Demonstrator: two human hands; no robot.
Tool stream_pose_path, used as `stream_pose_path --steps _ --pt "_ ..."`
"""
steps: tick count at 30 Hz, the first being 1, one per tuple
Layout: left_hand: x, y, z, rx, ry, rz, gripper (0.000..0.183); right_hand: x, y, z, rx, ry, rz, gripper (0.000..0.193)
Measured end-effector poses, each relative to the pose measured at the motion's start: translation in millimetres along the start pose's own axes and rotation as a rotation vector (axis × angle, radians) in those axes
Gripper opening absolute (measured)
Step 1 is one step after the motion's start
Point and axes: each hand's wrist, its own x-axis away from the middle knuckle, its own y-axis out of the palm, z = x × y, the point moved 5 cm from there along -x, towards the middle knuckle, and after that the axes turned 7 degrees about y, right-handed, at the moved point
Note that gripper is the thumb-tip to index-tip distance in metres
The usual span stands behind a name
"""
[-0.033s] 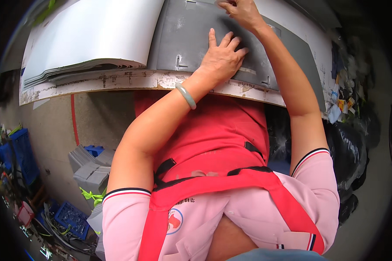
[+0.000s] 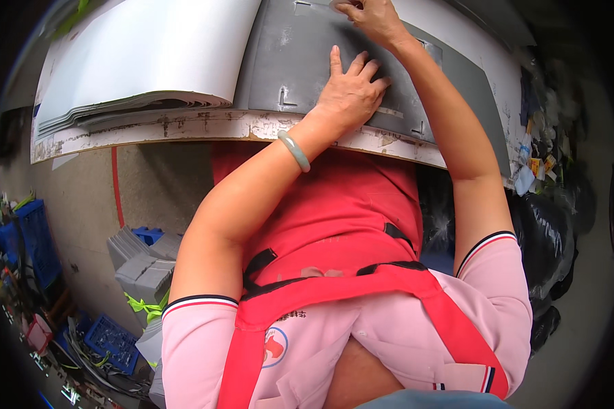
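Apron (image 2: 361, 286), red, over your pink shirt (image 2: 402, 341), fills the near view. Below your left elbow, grey stacked parts (image 2: 143, 262) sit on the floor, bound with a green strap (image 2: 147, 305). Blue crates (image 2: 109, 337) lie beside them and further left; contents are a tangle, too small to tell. Black bags (image 2: 546, 245) hang to your right; what's in them is hidden.

Table edge (image 2: 205, 126) is white with chipped paint. On it, left side, a stack of white sheets (image 2: 143, 54) with curled edges. Just beside that, the grey sheet (image 2: 300, 61) lies flat on the table, right in front of you, with small cut notches along its near edge.

Your left hand (image 2: 351, 92) is pressed flat on the grey sheet near its front edge, fingers spread, gripping nothing. Jade-coloured bangle (image 2: 294, 150) sits on that wrist. Your right hand (image 2: 372, 17) is further out at the sheet's far edge, fingers pinched together on it; what exactly they pinch is cut off by the frame. Hands are apart, both touching the same sheet.

Paper scraps (image 2: 532, 163) litter the table's right end.
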Motion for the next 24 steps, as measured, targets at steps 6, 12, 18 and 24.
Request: stream_pose_path --steps 6,12,18,24 --pt "-2 1 1 0.024 -0.004 -0.007 0.032 -32 37 -35 -0.019 -0.113 -0.028 0.027" --pt "-1 1 2 0.041 0.008 0.029 0.032 -45 51 -44 0.126 -0.133 -0.126 0.025" --pt "4 3 -4 0.024 -0.028 -0.016 0.032 -40 39 -41 -0.228 0.311 -0.226 0.017" --pt "3 -1 -4 0.010 -0.001 0.008 0.031 -36 53 -45 -0.474 0.472 -0.174 0.015"
